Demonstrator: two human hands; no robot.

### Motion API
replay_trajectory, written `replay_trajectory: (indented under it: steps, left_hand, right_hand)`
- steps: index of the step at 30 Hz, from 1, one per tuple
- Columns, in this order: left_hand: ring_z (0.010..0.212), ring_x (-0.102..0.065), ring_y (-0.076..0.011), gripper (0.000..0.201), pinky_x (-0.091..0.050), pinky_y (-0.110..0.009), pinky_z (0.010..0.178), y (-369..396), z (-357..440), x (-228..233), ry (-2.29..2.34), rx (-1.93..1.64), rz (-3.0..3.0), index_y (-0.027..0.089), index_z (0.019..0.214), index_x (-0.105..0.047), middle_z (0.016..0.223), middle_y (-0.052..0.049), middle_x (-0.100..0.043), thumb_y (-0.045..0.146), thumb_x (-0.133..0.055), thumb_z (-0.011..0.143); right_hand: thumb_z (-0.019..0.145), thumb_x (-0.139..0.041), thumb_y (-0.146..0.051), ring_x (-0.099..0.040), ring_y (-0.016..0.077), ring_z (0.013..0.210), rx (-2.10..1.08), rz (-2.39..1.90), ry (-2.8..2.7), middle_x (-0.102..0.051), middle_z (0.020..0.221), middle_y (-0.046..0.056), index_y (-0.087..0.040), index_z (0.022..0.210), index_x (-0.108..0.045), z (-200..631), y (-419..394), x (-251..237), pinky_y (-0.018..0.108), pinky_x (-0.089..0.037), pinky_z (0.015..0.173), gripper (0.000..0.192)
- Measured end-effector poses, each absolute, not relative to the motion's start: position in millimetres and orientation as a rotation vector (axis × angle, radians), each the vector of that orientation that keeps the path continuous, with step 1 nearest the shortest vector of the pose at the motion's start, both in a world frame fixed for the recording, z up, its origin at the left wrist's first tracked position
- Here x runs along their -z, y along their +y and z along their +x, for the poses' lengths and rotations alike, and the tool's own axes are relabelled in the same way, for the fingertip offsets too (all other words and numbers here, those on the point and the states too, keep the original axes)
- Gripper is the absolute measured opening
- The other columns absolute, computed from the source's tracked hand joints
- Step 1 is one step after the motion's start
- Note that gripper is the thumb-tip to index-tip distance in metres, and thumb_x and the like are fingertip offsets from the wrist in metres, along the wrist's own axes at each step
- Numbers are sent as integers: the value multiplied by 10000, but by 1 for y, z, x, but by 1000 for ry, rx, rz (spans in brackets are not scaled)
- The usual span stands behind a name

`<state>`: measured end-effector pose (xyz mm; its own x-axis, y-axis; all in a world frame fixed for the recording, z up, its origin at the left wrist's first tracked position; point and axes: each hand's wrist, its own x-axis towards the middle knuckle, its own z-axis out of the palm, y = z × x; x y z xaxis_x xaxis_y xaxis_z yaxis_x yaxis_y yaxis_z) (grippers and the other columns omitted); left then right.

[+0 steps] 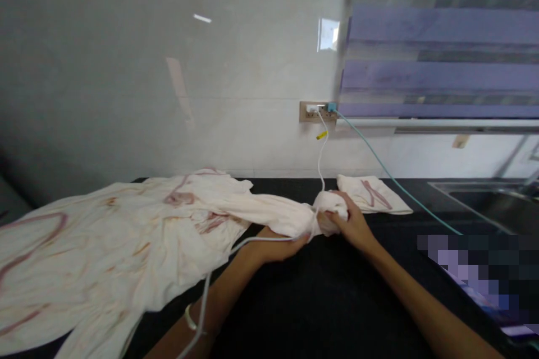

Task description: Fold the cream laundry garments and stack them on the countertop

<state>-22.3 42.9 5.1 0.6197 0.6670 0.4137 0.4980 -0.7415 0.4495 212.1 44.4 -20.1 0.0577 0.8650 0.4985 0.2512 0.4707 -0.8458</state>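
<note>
A white garment (168, 247) with reddish-brown bands and marks lies spread and wrinkled on the left of the dark counter. One of its sleeves (269, 213) stretches right towards my hands. My left hand (290, 247) is closed around the sleeve near its end, from below, partly hidden by the cloth. My right hand (347, 216) grips a bunched white piece at the sleeve's end (329, 205); whether something is inside it cannot be seen. A white cord (263, 239) passes by my left hand and runs down along the forearm.
A folded white cloth (374, 195) with crossed reddish bands lies behind my right hand. A wall socket (318, 112) feeds a white cable and a teal cable (379, 160). A metal sink (497, 207) is at the right. A pixelated screen-like object (475, 286) lies at front right.
</note>
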Motion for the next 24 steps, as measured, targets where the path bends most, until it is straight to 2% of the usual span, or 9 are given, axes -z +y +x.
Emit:
replay_trajectory:
  steps: [2, 4, 7, 11, 13, 16, 19, 22, 24]
  left_hand:
    - [1303, -579, -279, 385, -417, -416, 1165, 33, -11, -2, 724, -604, 2799, 187, 1322, -640, 1392, -108, -645, 311, -511, 981]
    - [1303, -582, -291, 372, -400, -428, 1183, 26, -2, 0, 646, -525, 2880, 170, 1278, -662, 1368, -126, -657, 268, -521, 948]
    - [1251, -619, -311, 343, -420, -440, 1168, 22, 4, 0, 668, -490, 2861, 192, 1216, -696, 1307, -118, -693, 274, -544, 920]
    - [1372, -525, -309, 487, -406, -425, 1176, 18, 0, -6, 646, -491, 2778, 202, 1413, -576, 1460, -113, -592, 328, -551, 943]
    - [1322, -568, -322, 538, -433, -439, 1144, 17, -2, -8, 692, -459, 2737, 181, 1413, -571, 1412, -135, -627, 401, -606, 924]
    - [1242, -617, -330, 498, -453, -458, 1100, 21, -6, -10, 786, -487, 2701, 179, 1310, -641, 1328, -136, -677, 468, -641, 905]
    - [1232, -610, -277, 387, -443, -422, 1084, 34, -14, -7, 917, -673, 2590, 237, 1261, -654, 1312, -76, -683, 466, -578, 958]
    - [1003, -663, -231, 345, -493, -380, 947, 50, -26, 1, 1178, -836, 2402, 215, 1090, -678, 1059, -53, -729, 501, -512, 990]
    - [864, -644, -208, 344, -499, -355, 856, 60, -32, 7, 1301, -940, 2329, 195, 948, -655, 888, -34, -694, 486, -480, 1001]
  right_hand:
    - [790, -773, -408, -572, 266, 1232, -800, -941, -1739, -618, 1359, 86, -241, 1352, -599, 199, 33, 20, 452, -417, 1116, 612]
    - [759, -826, -415, -510, 275, 1333, -926, -880, -1865, -532, 1474, 82, -264, 1415, -551, 188, 23, 20, 453, -353, 1173, 727]
    - [728, -865, -421, -510, 285, 1338, -967, -898, -1912, -522, 1488, 79, -284, 1454, -510, 181, 15, 18, 449, -362, 1165, 820]
    - [845, -733, -361, -615, 267, 1146, -840, -882, -1943, -678, 1250, 61, -244, 1244, -666, 184, 16, 6, 394, -460, 1023, 421]
    - [862, -661, -302, -637, 247, 1021, -758, -865, -1926, -710, 1105, 44, -232, 1127, -701, 188, 19, 2, 355, -483, 922, 277]
    - [815, -604, -246, -612, 212, 844, -665, -892, -1849, -686, 920, 14, -225, 1001, -690, 196, 26, 4, 313, -470, 778, 206]
    - [766, -544, -255, -567, 208, 778, -547, -967, -1685, -628, 802, 2, -224, 872, -657, 211, 35, 11, 308, -437, 717, 158]
    - [726, -518, -290, -538, 225, 769, -429, -1046, -1437, -588, 748, 13, -226, 804, -632, 232, 46, 17, 323, -421, 699, 153]
    - [710, -511, -310, -534, 238, 778, -406, -1082, -1319, -583, 741, 24, -226, 799, -632, 247, 52, 18, 337, -426, 716, 173]
